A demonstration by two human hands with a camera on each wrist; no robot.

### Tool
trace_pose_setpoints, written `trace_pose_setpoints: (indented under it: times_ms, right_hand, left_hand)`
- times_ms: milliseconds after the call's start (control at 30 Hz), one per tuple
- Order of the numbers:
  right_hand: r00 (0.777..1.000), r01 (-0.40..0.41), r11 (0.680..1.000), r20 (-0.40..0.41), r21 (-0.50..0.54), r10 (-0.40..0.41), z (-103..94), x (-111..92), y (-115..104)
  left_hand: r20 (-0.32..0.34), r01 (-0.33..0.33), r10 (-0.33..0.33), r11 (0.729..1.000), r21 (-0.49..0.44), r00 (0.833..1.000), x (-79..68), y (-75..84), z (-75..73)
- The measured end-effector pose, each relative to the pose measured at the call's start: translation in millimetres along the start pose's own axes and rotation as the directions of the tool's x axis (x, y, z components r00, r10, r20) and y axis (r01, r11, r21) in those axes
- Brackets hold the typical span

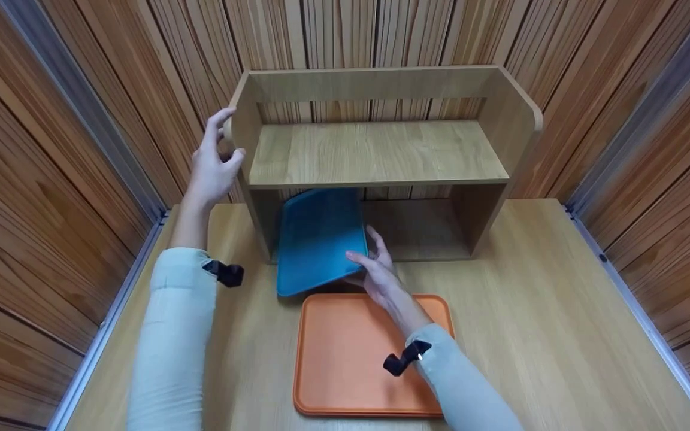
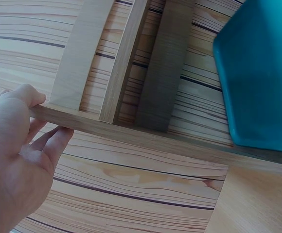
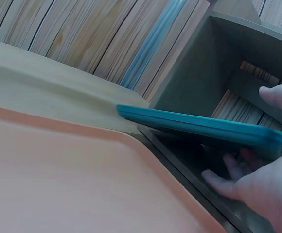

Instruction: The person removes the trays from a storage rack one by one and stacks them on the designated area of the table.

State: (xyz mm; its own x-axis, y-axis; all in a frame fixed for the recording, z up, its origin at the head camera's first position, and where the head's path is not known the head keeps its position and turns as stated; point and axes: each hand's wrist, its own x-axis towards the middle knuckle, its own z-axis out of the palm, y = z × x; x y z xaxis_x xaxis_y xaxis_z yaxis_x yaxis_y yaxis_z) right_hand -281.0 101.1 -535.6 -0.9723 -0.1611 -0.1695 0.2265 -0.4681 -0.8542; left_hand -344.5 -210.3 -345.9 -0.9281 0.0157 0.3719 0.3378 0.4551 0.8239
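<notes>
A blue tray (image 1: pixel 321 239) is partly inside the lower compartment of a small wooden shelf (image 1: pixel 375 152), its near end sticking out and tilted. My right hand (image 1: pixel 378 272) holds the tray's right edge, thumb on top and fingers underneath. In the right wrist view the teal side of the tray (image 3: pixel 199 125) is above the shelf's bottom board, with the hand (image 3: pixel 272 179) at its edge. My left hand (image 1: pixel 214 164) grips the upper front edge of the shelf's left side panel. The left wrist view has that hand (image 2: pixel 22 155) with thumb and fingers on either side of the panel.
An orange tray (image 1: pixel 345 359) lies on the wooden table (image 1: pixel 536 335) in front of the shelf, under my right forearm; its doubled rim suggests more than one. Wood-patterned walls (image 1: pixel 39 197) stand behind and at both sides, with metal strips along the table's edges.
</notes>
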Motion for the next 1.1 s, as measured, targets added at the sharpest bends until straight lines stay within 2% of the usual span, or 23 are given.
trace_pose_setpoints:
  times_ms: [200,533,767,1100]
  right_hand:
    - [0.997,0.05,0.998,0.062,0.044,-0.053,1.6,-5,2]
    - [0.985,0.161,0.986,0.064,0.038,-0.163,5.6,-11,7]
    - [0.979,0.202,0.979,0.011,0.008,-0.202,10.3,-15,11]
    - [0.968,0.234,0.972,-0.085,-0.032,-0.236,12.3,-14,11]
  left_hand:
    - [0.003,-0.008,0.008,1.0,-0.017,1.0,-1.6,0.3,0.3]
    - [-0.007,-0.011,0.011,1.0,-0.009,1.0,0.2,-0.4,1.2]
    - [-0.004,0.008,-0.008,1.0,-0.012,1.0,0.4,-1.8,1.6]
    - [-0.012,-0.029,0.03,0.999,0.019,0.999,-1.5,0.0,-0.1]
